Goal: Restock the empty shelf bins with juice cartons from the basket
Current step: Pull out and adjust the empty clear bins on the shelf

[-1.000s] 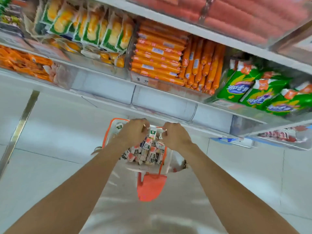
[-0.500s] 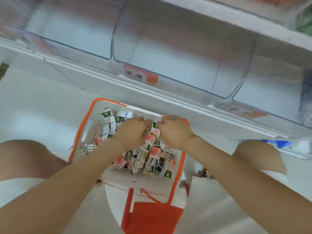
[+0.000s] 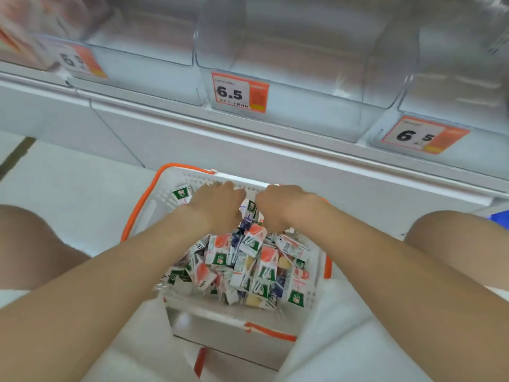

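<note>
A white basket with an orange rim [image 3: 143, 205] sits on the floor between my knees, full of several small juice cartons [image 3: 248, 266] in green, red and purple print. My left hand [image 3: 217, 208] and my right hand [image 3: 283, 208] are side by side at the far end of the pile, knuckles up, fingers curled down into the cartons. One carton [image 3: 251, 208] stands between the two hands. Above, three clear plastic shelf bins hold nothing: the left bin [image 3: 143, 64], the middle bin [image 3: 303, 78] and the right bin [image 3: 454, 92].
Orange price tags reading 6.5 hang on the bin fronts, one in the middle [image 3: 238, 92] and one at the right [image 3: 424, 135]. A white shelf base [image 3: 248, 150] runs just behind the basket. My knees [image 3: 33, 244] [image 3: 454, 244] flank the basket.
The view has dropped from the stocked upper shelves to the bare bins and come closer to the basket. Both hands have stayed curled in the cartons at the basket's far end.
</note>
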Tool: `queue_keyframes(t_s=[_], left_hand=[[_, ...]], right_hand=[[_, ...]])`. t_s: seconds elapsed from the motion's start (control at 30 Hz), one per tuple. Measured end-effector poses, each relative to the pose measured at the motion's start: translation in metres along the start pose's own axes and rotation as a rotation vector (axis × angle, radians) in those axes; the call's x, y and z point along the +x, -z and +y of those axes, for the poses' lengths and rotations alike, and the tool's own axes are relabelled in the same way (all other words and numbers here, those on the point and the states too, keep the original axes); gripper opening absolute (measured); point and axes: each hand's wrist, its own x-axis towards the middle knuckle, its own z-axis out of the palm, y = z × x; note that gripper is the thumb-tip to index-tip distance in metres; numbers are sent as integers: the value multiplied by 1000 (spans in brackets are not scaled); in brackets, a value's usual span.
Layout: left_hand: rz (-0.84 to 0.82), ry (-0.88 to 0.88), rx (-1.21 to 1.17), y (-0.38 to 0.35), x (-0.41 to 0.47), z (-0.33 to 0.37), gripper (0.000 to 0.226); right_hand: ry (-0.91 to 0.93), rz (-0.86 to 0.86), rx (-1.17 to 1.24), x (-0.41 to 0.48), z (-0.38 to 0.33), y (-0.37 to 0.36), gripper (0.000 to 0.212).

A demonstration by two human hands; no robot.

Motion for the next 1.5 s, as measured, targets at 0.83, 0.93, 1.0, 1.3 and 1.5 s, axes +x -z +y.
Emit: queue_keyframes(t_s=[0.83,0.93,1.0,1.3,1.5], left_hand=[[101,-74,-94,-14,-50,27,45],[144,-84,-99,-9,-54,30,42],[160,-92,-115,-7,-58,28,41],[115,-75,-35,20,-60,39,40],[316,-55,-86,60,-59,49,41]], right_hand=[[-225,319,96,-82,16,-88,13],[-183,322,114,-84,9,-84,6],[-183,302,127,-85,5,-77,10],[-182,308,185,-95,7,-41,11],[-244,459,229,-110,27,-7,33]])
